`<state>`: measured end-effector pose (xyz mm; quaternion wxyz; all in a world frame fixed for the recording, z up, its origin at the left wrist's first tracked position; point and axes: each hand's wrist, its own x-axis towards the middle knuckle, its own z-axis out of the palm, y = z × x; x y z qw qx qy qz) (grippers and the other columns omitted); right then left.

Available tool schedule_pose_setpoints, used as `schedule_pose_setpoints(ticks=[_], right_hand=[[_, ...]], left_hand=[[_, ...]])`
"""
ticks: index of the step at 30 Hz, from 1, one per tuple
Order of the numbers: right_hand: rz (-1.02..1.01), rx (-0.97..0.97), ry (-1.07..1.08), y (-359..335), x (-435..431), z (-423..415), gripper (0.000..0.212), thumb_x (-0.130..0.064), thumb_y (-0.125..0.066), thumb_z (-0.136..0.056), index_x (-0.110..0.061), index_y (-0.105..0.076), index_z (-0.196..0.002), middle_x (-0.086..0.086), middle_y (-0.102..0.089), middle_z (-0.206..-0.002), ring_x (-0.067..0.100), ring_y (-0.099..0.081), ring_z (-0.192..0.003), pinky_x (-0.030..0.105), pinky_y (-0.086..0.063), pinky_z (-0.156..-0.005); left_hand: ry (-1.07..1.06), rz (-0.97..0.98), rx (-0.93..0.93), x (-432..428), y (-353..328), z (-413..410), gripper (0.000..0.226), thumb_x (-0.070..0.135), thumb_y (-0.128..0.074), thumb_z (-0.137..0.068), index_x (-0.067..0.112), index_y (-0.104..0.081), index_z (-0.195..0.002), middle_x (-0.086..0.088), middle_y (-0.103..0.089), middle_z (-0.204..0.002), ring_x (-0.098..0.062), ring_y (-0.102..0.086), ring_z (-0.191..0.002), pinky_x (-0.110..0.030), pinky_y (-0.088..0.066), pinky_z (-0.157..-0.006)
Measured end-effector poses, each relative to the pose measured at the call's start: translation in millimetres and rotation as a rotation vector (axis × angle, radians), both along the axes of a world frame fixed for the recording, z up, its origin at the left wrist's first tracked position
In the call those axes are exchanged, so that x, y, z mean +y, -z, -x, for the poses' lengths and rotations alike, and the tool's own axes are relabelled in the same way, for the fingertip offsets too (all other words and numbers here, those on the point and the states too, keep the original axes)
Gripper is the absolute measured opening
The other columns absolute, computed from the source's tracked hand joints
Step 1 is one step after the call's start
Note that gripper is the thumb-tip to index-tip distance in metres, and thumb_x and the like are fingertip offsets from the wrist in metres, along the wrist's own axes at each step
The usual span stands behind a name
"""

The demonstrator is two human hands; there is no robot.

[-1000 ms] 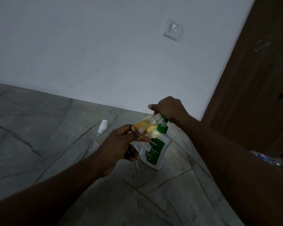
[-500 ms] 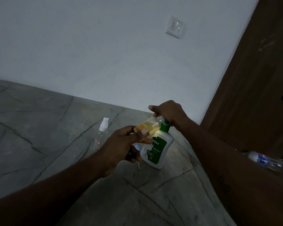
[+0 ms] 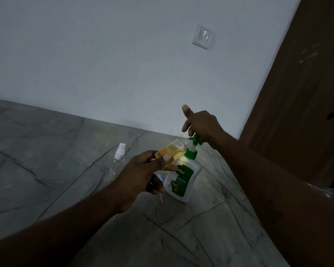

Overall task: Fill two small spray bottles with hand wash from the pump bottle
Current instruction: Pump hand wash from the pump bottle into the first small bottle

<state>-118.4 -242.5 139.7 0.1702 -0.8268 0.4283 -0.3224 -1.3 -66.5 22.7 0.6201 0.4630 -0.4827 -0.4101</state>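
Observation:
A white and green pump bottle [image 3: 184, 181] stands on the grey marble surface [image 3: 46, 170]. My right hand [image 3: 201, 124] rests on its green pump head [image 3: 194, 140], thumb lifted and pointing up. My left hand [image 3: 141, 175] holds a small clear spray bottle [image 3: 171, 152], tilted with its open mouth at the pump's nozzle and partly filled with amber liquid. The lower fingers of that hand also hold the removed spray cap, whose thin dip tube [image 3: 160, 198] sticks out below. A second small spray bottle [image 3: 117, 164], clear with a white cap on, stands upright just to the left.
A white wall runs behind the marble surface, with a light switch [image 3: 202, 36] on it. A brown wooden door [image 3: 297, 112] fills the right side. Dim, unclear items lie at the far right edge.
My right hand has risen and its thumb has lifted; the green pump head has come up from its pressed-down position. The left hand keeps the small bottle at the nozzle.

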Motion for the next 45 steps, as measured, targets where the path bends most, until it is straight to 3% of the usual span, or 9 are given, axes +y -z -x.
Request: schedule_pose_setpoints(ticks=[6, 13, 17, 21, 24, 31, 39, 45], right_hand=[[-0.025, 0.017, -0.012, 16.5, -0.6, 0.1, 0.077, -0.069, -0.033, -0.1, -0.013, -0.078, -0.072, 0.0, -0.069, -0.071, 0.014, -0.062, -0.062, 0.026, -0.043, -0.055], [-0.034, 0.08, 0.045, 29.5, -8.2, -4.8, 0.051, -0.063, -0.058, -0.092, -0.019, -0.073, -0.07, 0.005, -0.071, -0.083, 0.02, -0.065, -0.075, 0.038, -0.055, -0.075], [-0.051, 0.073, 0.06, 34.5, -9.9, -5.7, 0.048, -0.061, -0.063, -0.088, -0.018, -0.075, -0.072, 0.007, -0.074, -0.086, 0.025, -0.07, -0.084, 0.043, -0.059, -0.084], [-0.025, 0.061, 0.035, 28.7, -5.8, -2.2, 0.052, -0.062, -0.059, -0.092, -0.018, -0.074, -0.067, 0.0, -0.07, -0.075, 0.016, -0.064, -0.071, 0.036, -0.055, -0.073], [0.057, 0.115, 0.041, 13.3, -3.9, -1.5, 0.06, -0.069, -0.052, -0.093, -0.021, -0.073, -0.063, -0.007, -0.067, -0.062, 0.011, -0.064, -0.06, 0.029, -0.045, -0.063], [0.007, 0.134, 0.096, 22.1, -13.5, -10.6, 0.05, -0.064, -0.062, -0.086, -0.017, -0.077, -0.079, -0.002, -0.07, -0.073, 0.015, -0.066, -0.07, 0.028, -0.046, -0.064], [-0.025, 0.097, 0.08, 31.6, -12.9, -9.4, 0.049, -0.063, -0.062, -0.081, -0.02, -0.076, -0.064, 0.001, -0.074, -0.079, 0.019, -0.069, -0.075, 0.039, -0.059, -0.078], [-0.009, 0.128, 0.067, 28.0, -10.8, -7.4, 0.048, -0.062, -0.062, -0.084, -0.019, -0.076, -0.068, -0.003, -0.072, -0.073, 0.016, -0.067, -0.071, 0.036, -0.057, -0.073]], left_hand=[[-0.006, -0.011, -0.022, -1.3, 0.2, 1.1, 0.055, 0.055, -0.058, -0.08, 0.019, -0.065, -0.121, 0.003, -0.078, -0.11, -0.022, -0.064, -0.058, -0.03, -0.052, -0.057], [-0.011, -0.012, -0.014, -1.7, 1.6, -0.3, 0.056, 0.055, -0.06, -0.079, 0.018, -0.065, -0.121, 0.001, -0.078, -0.109, -0.025, -0.063, -0.059, -0.031, -0.05, -0.059], [-0.007, -0.022, -0.003, -1.6, 2.3, 0.0, 0.059, 0.056, -0.062, -0.075, 0.018, -0.066, -0.119, 0.001, -0.079, -0.108, -0.025, -0.063, -0.059, -0.03, -0.049, -0.058], [-0.002, -0.021, 0.008, -2.1, 2.1, 0.6, 0.056, 0.055, -0.062, -0.076, 0.019, -0.066, -0.119, 0.002, -0.078, -0.109, -0.023, -0.063, -0.057, -0.03, -0.049, -0.058], [0.004, 0.0, 0.006, -2.3, 1.7, 1.5, 0.056, 0.055, -0.061, -0.077, 0.02, -0.065, -0.12, 0.002, -0.078, -0.11, -0.022, -0.063, -0.056, -0.029, -0.051, -0.057], [0.007, 0.007, 0.015, -2.6, 2.6, -0.3, 0.055, 0.054, -0.06, -0.08, 0.018, -0.064, -0.12, 0.003, -0.078, -0.111, -0.023, -0.063, -0.055, -0.029, -0.05, -0.057], [-0.04, -0.01, -0.143, -7.3, 9.7, 6.5, 0.032, 0.045, -0.06, -0.093, 0.024, -0.06, -0.118, 0.003, -0.078, -0.106, -0.023, -0.068, -0.057, -0.031, -0.056, -0.053], [-0.181, 0.027, -0.169, -9.6, 14.6, 9.2, 0.031, 0.044, -0.069, -0.089, 0.031, -0.067, -0.117, 0.006, -0.071, -0.103, -0.02, -0.07, -0.061, -0.028, -0.056, -0.055]])
